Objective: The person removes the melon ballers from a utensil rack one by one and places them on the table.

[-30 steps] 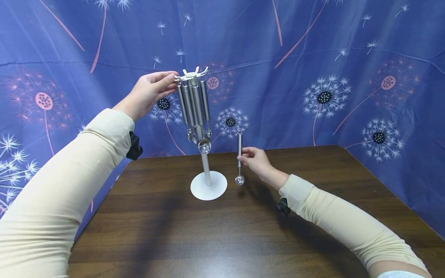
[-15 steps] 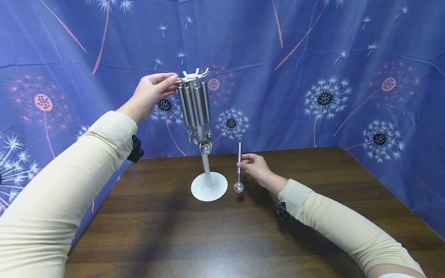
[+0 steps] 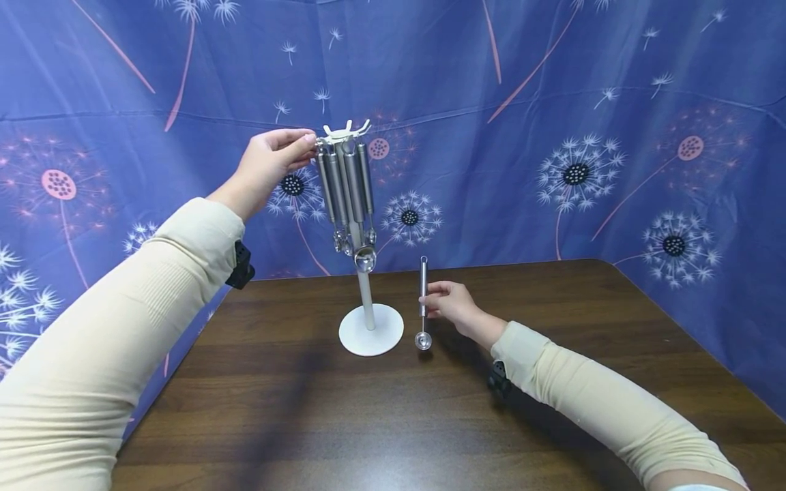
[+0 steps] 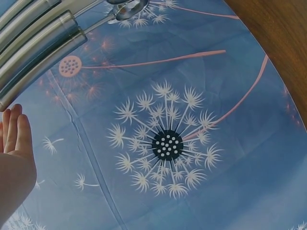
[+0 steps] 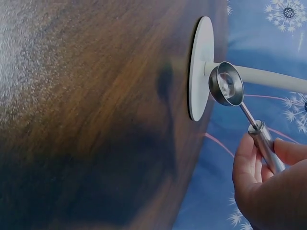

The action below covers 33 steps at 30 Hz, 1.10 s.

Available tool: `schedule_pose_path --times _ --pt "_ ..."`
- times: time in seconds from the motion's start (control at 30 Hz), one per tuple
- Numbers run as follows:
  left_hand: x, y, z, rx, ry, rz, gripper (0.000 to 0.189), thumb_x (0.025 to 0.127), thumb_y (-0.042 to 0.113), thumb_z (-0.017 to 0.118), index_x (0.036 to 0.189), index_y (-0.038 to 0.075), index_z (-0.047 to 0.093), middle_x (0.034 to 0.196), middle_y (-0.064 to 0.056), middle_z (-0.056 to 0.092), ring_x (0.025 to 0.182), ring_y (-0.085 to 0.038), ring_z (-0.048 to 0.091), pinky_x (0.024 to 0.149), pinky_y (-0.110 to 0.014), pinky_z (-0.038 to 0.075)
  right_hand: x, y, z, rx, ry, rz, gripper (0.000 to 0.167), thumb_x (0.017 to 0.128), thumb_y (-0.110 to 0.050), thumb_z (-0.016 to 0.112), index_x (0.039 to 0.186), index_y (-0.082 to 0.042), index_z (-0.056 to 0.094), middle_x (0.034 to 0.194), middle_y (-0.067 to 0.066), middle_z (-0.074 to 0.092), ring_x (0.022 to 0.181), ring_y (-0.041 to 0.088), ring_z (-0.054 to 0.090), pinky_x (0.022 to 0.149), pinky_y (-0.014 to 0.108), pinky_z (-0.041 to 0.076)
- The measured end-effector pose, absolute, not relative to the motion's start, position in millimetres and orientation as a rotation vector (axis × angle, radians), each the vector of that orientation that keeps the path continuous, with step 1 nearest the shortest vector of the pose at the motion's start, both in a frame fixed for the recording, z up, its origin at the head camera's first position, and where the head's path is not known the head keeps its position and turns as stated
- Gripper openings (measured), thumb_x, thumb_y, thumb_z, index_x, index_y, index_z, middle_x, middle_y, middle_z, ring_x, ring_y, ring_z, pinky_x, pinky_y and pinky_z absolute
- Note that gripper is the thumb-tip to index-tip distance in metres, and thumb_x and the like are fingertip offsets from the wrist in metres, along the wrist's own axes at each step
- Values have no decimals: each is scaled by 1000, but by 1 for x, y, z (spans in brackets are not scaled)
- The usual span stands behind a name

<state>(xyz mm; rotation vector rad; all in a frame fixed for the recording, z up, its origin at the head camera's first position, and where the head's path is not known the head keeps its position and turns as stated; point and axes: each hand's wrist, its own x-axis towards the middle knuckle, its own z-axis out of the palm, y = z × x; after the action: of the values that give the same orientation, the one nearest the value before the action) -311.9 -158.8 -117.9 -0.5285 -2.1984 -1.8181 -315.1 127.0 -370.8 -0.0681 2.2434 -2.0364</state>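
My left hand (image 3: 267, 160) is at the top left of a white utensil stand (image 3: 371, 331), thumb and fingers pinching the end of one of its hooks. Several steel-handled utensils (image 3: 353, 184) hang from the stand, bowls down. In the left wrist view their handles (image 4: 43, 48) pass just above my fingers (image 4: 21, 134). Right of the stand, my right hand (image 3: 453, 302) pinches the handle of a steel melon baller (image 3: 424, 286), upright with its small round bowl low over the table. In the right wrist view the bowl (image 5: 226, 84) overlaps the stand's pole.
The stand's round white base rests on a dark wooden table (image 3: 381, 423). A blue curtain with dandelion prints (image 3: 491, 170) hangs right behind the table's far edge.
My right hand has lowered the melon baller toward the table, still upright. My left hand stays at the same hook of the stand.
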Motion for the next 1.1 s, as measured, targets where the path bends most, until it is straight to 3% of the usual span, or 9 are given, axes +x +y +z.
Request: schedule_pose_path --times 0.33,0.53,0.73,1.1 --pt "-307 -162 -118 -489 -2226 -1784 50 94 24 64 134 -4 52 116 -6 66 104 -9 64 108 -32 43 -315 124 -386 -32 2228 -1965 36 89 3 63 122 12 54 87 9 65 68 15 63 73 35 60" --pt "-306 -166 -120 -501 -2213 -1780 50 94 23 64 133 -5 52 106 0 68 97 -5 65 102 -26 47 -316 118 -400 15 2217 -1948 35 88 3 65 121 12 56 79 5 63 64 13 62 72 34 60" --pt "-308 -164 -122 -504 -2191 -1787 49 94 22 65 133 -5 53 100 5 68 94 -4 65 105 -31 45 -319 117 -406 33 2208 -1943 36 87 4 66 119 15 56 74 5 64 61 13 63 67 30 60" --pt "-312 -159 -124 -515 -2139 -1836 47 93 20 66 132 -5 54 105 -1 69 95 -6 65 97 -23 49 -325 117 -414 124 2233 -1888 31 86 3 68 113 13 58 72 5 62 57 11 60 57 24 58"
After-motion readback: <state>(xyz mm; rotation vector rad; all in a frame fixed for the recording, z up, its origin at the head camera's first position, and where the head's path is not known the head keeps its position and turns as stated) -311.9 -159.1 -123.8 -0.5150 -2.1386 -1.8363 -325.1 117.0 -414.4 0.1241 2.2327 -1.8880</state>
